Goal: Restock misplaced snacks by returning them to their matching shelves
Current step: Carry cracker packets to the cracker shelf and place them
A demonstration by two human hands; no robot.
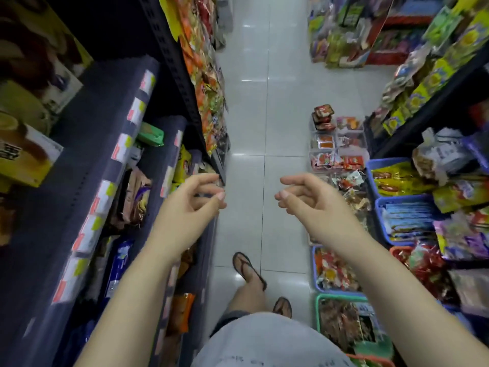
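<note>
Scanning both sides comes first, I judge: match packaging to neighbours before reaching. In the head view, the left hand [194, 201] at nine o'clock and the right hand [307, 201] at three o'clock hang loosely curled over the aisle, holding nothing. A green snack pack [150, 133] sits at ten o'clock on the left shelf edge, well apart from both hands; whether it is misplaced I cannot tell.

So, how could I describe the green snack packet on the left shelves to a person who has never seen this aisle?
Start from the dark grey shelving along the left side of the aisle, with its row of pink and yellow price tags. Beyond the left hand, one flat green snack packet lies at a shelf's front edge. It is the only bright green pack there; its neighbours are brown and yellow.
</note>
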